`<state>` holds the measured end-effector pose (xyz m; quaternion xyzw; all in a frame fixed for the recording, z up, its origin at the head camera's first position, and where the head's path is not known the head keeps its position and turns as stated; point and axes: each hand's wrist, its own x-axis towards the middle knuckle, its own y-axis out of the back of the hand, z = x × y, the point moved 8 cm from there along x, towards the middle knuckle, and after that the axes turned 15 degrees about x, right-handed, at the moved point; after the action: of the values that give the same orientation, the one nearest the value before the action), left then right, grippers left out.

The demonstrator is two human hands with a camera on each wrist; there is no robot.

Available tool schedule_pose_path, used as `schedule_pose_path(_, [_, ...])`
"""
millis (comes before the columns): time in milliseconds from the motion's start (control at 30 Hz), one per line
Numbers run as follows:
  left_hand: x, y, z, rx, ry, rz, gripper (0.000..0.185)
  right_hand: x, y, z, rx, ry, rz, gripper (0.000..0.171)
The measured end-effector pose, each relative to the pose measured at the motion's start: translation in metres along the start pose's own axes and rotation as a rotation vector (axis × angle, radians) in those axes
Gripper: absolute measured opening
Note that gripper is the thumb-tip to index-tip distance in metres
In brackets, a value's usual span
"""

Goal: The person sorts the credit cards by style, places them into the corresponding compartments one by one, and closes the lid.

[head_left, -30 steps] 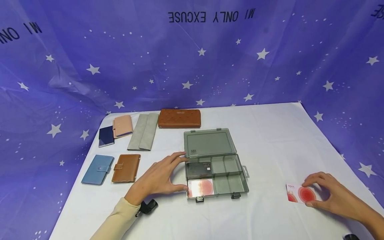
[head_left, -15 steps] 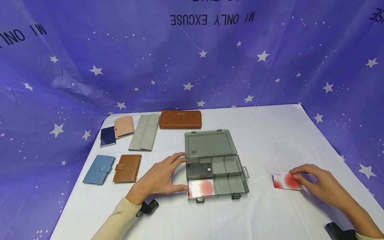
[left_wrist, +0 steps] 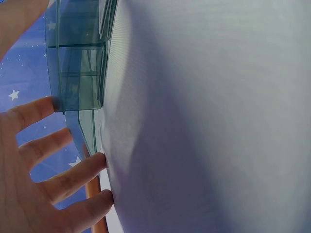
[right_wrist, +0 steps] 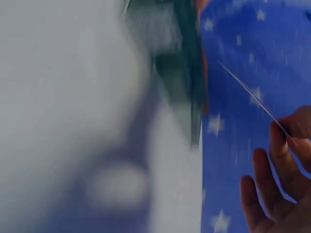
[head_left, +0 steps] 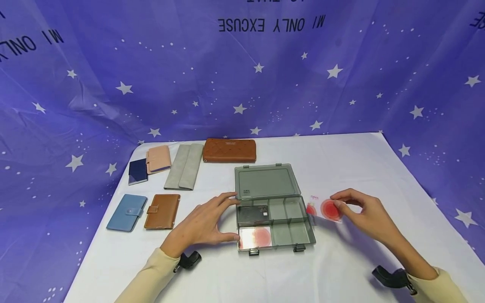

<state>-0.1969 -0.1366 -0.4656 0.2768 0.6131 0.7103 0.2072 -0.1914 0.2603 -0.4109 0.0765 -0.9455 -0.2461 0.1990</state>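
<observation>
While starry purple fabric (head_left: 212, 54) hangs behind, white cloth (head_left: 352, 168) bears the box (head_left: 281, 234).

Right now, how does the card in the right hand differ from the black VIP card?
Colour: the held card is white with red circles; the VIP card is dark with a small light square.
Place: the held card is off the table beside the open box; the VIP card sits in its back row, left end.
Hold: the right hand pinches the held card; no hand grips the VIP card.
Shared: both rectangular.
</observation>
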Motion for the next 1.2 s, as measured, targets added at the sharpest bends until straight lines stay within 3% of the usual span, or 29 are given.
schedule_pose_path(167, [0.000, -0.001, 0.000, -0.002, 0.000, -0.003, 0.095, 0.012, -0.048, -0.030, 0.041, 0.067, -0.061, 0.026])
schedule_pose_path(367, [0.002, 0.000, 0.000, -0.001, 0.002, -0.016, 0.096, 0.017, -0.108, -0.049, 0.110, 0.155, -0.200, 0.026])
schedule_pose_path(600, [0.002, -0.001, 0.000, 0.000, 0.005, -0.015, 0.095, 0.015, -0.159, -0.062, 0.067, 0.196, -0.308, 0.016])
schedule_pose_path(800, [0.000, 0.000, 0.001, -0.001, 0.004, -0.015, 0.093, 0.010, -0.180, -0.067, -0.094, 0.272, -0.332, 0.011])
schedule_pose_path(1033, [0.001, 0.001, 0.001, -0.011, 0.000, -0.010, 0.092, 0.006, -0.186, -0.072, -0.252, 0.398, -0.330, 0.008])
schedule_pose_path(1200, [0.001, 0.002, 0.000, -0.018, 0.002, 0.004, 0.091, 0.003, -0.188, -0.074, -0.301, 0.489, -0.351, 0.008])
